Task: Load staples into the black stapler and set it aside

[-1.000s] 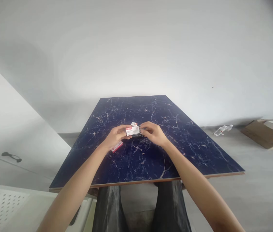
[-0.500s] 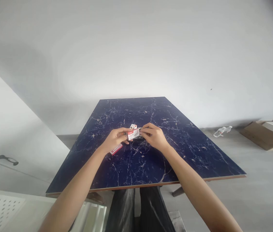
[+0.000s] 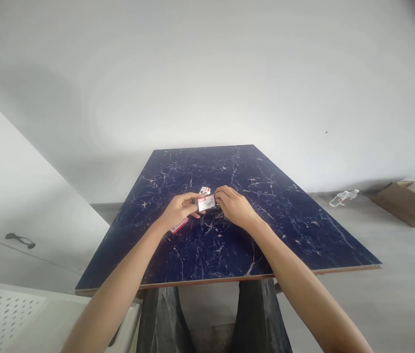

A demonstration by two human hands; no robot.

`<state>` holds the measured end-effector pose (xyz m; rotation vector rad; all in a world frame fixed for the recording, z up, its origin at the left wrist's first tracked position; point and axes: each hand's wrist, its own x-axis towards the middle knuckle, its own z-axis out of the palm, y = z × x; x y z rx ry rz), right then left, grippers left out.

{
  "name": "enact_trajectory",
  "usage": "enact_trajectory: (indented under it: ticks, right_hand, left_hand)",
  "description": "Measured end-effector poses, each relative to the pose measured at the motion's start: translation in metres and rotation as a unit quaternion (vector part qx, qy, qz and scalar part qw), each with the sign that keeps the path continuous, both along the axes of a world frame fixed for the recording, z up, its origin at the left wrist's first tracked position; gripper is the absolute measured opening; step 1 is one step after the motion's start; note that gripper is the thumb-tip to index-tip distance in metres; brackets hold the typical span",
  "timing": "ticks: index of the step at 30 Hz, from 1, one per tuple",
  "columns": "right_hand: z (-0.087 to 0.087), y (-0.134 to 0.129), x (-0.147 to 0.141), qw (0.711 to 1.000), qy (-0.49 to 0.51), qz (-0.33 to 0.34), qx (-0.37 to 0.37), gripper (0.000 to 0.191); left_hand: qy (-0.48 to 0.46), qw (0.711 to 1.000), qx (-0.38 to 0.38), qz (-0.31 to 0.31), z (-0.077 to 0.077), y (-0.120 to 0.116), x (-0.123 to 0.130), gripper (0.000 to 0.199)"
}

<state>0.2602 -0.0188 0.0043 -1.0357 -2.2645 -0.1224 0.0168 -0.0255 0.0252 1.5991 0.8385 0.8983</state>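
A small white-and-red cardboard box (image 3: pixel 206 203) is held just above the table by my left hand (image 3: pixel 178 212), thumb in front and fingers behind. My right hand (image 3: pixel 233 205) has its fingers pinched together at the box's right end; the fingertips are partly hidden there. Behind the box lies a white card or packet (image 3: pixel 205 190) with red and dark print. Something dark shows beneath the box, mostly covered by it and my hands. Close by my left wrist, a flat red-and-white box (image 3: pixel 180 226) rests on the table, partly covered by the hand.
The dark blue marble-patterned table (image 3: pixel 214 255) stands against a pale wall. On the floor to the right are a clear plastic bottle (image 3: pixel 344 197) and an open brown carton (image 3: pixel 409 203). A white cabinet (image 3: pixel 27 196) is at the left, with a perforated white piece (image 3: pixel 9 314) below it.
The small box has turned a little in my hands, and my right fingers have closed in more over its right end. My legs have moved apart under the table.
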Motion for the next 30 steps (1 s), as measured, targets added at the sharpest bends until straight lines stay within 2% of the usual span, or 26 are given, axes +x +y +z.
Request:
enact_trajectory:
  ticks: [3,6,11,18,22,26,30]
  right_hand:
    - [0.003,0.002,0.007,0.999,0.027,-0.035,-0.015,0.024]
    - [0.004,0.006,0.017,0.991,0.097,-0.067,-0.056,0.020]
    - [0.004,0.009,0.026,0.952,0.245,-0.069,-0.173,0.015]
    - [0.008,0.007,0.020,0.864,0.383,0.021,-0.327,0.011]
    - [0.005,0.009,0.021,0.784,0.480,0.070,-0.387,0.012]
    - [0.002,0.012,0.024,0.703,0.564,0.101,-0.423,0.020]
    - [0.003,0.013,0.025,0.664,0.596,0.119,-0.435,0.021]
  left_hand:
    - [-0.019,0.999,-0.009,0.044,0.000,0.002,-0.002,0.039]
    - [-0.049,0.995,-0.017,0.080,-0.002,0.006,-0.006,0.038]
    - [-0.100,0.988,-0.037,0.114,-0.006,0.011,-0.010,0.038]
    - [-0.127,0.983,-0.060,0.118,-0.007,0.011,-0.009,0.034]
    - [-0.124,0.984,-0.063,0.113,-0.008,0.011,-0.008,0.035]
    - [-0.113,0.985,-0.074,0.110,-0.008,0.009,-0.005,0.035]
    - [-0.103,0.986,-0.082,0.106,-0.006,0.007,-0.003,0.035]
